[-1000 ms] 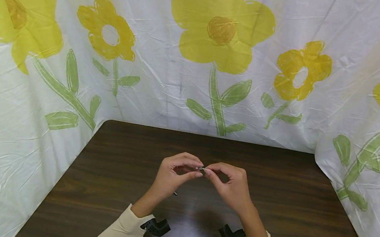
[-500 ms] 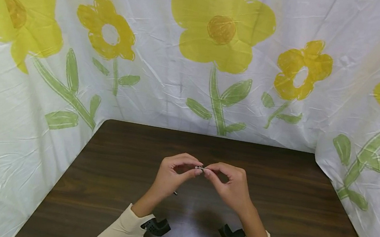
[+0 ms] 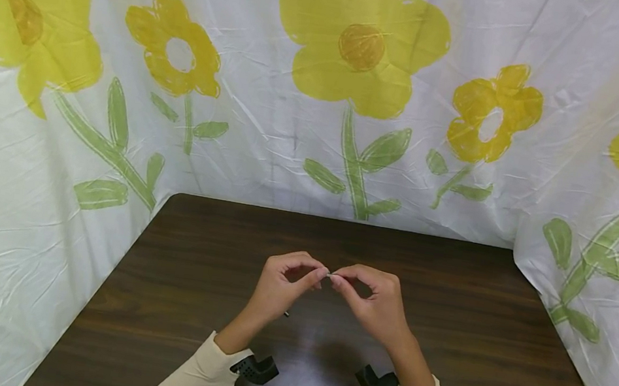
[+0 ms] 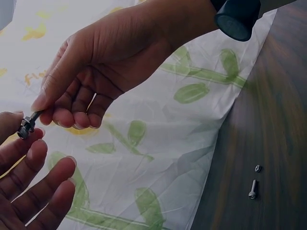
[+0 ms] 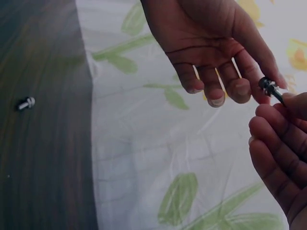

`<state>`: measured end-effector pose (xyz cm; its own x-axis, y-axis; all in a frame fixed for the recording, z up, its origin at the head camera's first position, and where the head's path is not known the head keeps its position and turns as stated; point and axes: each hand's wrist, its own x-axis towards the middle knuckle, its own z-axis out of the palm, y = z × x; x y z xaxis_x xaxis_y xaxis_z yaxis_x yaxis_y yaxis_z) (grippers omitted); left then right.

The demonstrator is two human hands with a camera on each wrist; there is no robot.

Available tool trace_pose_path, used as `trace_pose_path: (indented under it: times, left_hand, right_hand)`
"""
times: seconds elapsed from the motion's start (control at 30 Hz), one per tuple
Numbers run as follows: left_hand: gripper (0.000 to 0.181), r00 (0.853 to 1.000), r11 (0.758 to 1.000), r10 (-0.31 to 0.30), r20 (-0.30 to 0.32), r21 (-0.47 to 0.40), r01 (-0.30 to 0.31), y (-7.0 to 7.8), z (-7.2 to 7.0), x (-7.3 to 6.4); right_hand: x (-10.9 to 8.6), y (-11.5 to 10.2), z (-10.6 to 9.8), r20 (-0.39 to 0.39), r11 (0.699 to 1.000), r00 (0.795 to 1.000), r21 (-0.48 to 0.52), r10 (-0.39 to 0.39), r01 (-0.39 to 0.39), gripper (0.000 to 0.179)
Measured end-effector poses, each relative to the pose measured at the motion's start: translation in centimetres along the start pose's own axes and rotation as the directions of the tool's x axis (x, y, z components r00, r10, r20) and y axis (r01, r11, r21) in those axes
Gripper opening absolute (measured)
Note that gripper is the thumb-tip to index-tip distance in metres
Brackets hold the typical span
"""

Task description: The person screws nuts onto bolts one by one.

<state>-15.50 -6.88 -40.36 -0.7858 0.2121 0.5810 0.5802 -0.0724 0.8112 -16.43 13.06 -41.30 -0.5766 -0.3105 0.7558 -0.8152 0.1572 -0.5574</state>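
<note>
Both hands meet above the middle of the table. Between them is a small metal bolt (image 4: pixel 23 131) with a nut (image 4: pixel 29 121) on its shank. My left hand (image 3: pixel 280 284) has thumb and forefinger about the bolt's head end and nut. My right hand (image 3: pixel 380 302) pinches the threaded end of the same bolt (image 5: pixel 274 91), its other fingers loosely bent. In the head view the fingertips hide most of the bolt. A second bolt (image 4: pixel 253 189) lies on the table with a loose nut (image 4: pixel 258 168) near its tip.
The dark wood-grain table (image 3: pixel 180 307) lies under both hands. White cloth (image 3: pixel 269 141) printed with yellow flowers hangs behind it and along both sides. A black wrist camera (image 3: pixel 256 369) sits on the left wrist, another camera (image 3: pixel 378 383) on the right.
The left thumb and fingertips have shifted over the bolt, from slightly parted to closer together, covering more of it. My right hand has stayed almost still.
</note>
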Motion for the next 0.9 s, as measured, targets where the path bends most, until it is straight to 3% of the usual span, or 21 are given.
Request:
trace_pose_path:
  times: [0.27,0.53,0.73,0.9]
  left_hand:
    - [0.006,0.998,0.999,-0.046,0.031,-0.016,0.047,-0.02,-0.08,-0.11]
    - [0.028,0.999,0.999,0.04,-0.013,0.03,-0.04,-0.04,-0.03,0.08]
    - [0.023,0.997,0.997,0.081,-0.01,0.018,-0.081,-0.06,-0.06,0.12]
    - [0.019,0.998,0.997,0.064,-0.011,0.049,-0.063,0.01,-0.03,0.08]
  right_hand:
    - [-0.05,0.04,-0.05,-0.011,1.0,1.0,-0.017,-0.005,0.005,0.025]
    - [0.05,-0.15,-0.34,-0.024,0.999,0.999,-0.033,0.03,-0.031,0.018]
    - [-0.02,0.02,-0.36,-0.013,0.999,0.999,-0.017,0.034,-0.034,0.01]
    - [-0.08,0.11,-0.31,-0.017,0.999,0.999,-0.015,0.029,-0.029,0.013]
